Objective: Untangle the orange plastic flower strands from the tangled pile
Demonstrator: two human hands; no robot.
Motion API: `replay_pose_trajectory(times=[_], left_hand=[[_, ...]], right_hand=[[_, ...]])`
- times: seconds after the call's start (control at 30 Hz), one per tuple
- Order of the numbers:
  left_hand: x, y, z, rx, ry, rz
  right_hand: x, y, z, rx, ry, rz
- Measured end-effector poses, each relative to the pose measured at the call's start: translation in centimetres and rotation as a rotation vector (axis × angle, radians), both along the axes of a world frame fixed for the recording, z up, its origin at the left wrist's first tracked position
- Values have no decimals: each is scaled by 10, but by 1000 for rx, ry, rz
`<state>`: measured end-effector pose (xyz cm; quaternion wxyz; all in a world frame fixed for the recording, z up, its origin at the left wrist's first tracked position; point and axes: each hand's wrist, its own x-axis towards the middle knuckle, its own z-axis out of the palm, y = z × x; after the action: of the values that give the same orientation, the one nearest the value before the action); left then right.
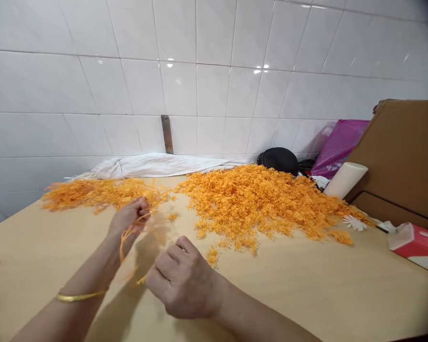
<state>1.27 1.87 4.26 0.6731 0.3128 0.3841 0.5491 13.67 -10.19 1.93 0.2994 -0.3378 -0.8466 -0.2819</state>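
My left hand (127,219) is closed in a pinch around thin orange strands (128,237) that hang down from its fingers; a gold bangle (79,297) sits on that wrist. My right hand (183,280) is curled into a loose fist just to the right and nearer me, its fingers turned away; a small orange bit shows at its left edge. A big heap of small orange flower pieces (257,199) lies on the beige table (306,285) beyond my right hand. A flatter orange heap (96,192) lies past my left hand.
White tiled wall behind. Along the wall lie a white cloth (153,164), a black bag (277,159) and a pink plastic bag (337,142). A cream roll (345,179), brown cardboard (403,152) and a red-white tissue pack (417,244) stand at the right. A white flower piece (354,222) lies nearby.
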Motion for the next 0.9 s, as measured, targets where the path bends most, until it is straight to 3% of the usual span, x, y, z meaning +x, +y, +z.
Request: replay_pose_trajectory(times=[0.07,0.2,0.3,0.43,0.6,0.73,0.9], left_hand=[[-20,4,14,52,16,60],[-52,-9,27,174,71,105],[-61,-29,18,177,124,63],[-50,-55,-10,50,119,-33],[-18,-75,-41,-124,-47,-178],[-3,-75,-48,-160,-72,-210],[6,-59,-48,-148,-72,-240]], right_hand=[[15,-6,5,-73,51,-81],[63,-9,0,-336,129,-487],[81,-15,-15,-428,34,-442],[82,-9,-43,-509,-101,-345],[96,42,-61,-435,-110,-565],[103,65,-59,-341,-38,-655],[98,57,-58,-293,123,-527]])
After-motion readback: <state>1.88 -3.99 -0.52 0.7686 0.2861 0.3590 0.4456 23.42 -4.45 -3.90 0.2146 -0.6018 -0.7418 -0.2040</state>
